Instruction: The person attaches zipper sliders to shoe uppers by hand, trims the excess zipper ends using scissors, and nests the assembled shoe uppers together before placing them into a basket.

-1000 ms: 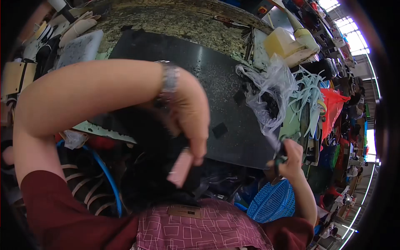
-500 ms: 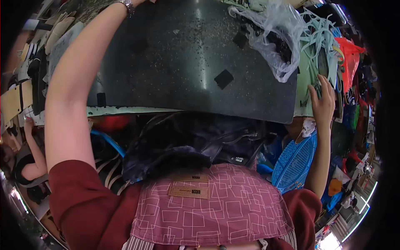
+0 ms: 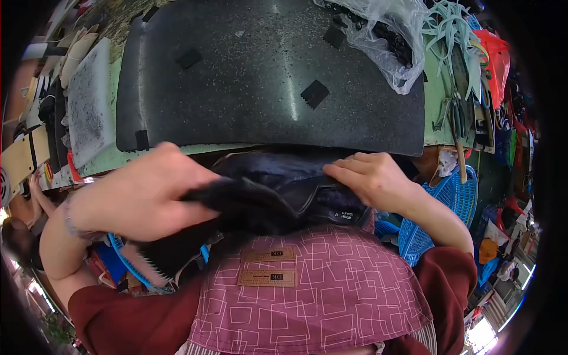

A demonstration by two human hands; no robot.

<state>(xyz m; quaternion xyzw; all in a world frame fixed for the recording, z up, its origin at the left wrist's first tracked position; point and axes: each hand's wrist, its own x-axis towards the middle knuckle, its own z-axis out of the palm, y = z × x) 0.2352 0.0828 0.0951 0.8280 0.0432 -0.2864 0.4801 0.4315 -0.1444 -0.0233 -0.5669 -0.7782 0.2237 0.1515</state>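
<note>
Two bare hands low in front of the body, both on dark, soft-looking material. Left hand [image 3: 163,195] blurred, fingers clenched on a black flap [image 3: 245,192]. Right hand [image 3: 370,177] with knuckles up, laid over the right part of a dark leather piece [image 3: 272,165], thumb pointing leftward; cannot tell whether pinching an edge or merely resting.

Leather piece between apron and bench, long axis running left to right. Lies to the right of the left fingers and directly under the right ones, so nearer the right hand. Flap across its left part; cannot tell whether joined. White-printed label [image 3: 344,216] just below the right hand.

Against the belly, a purple-red apron [image 3: 331,296] with two tan patches [image 3: 269,278]. Beyond the leather, a speckled black mat [image 3: 248,106] on the green bench [image 3: 433,97], bearing black squares [image 3: 315,93] and a clear plastic bag [image 3: 378,53]. Farther right, scissors [image 3: 456,102]; beside the right forearm, a blue basket [image 3: 458,201].
</note>
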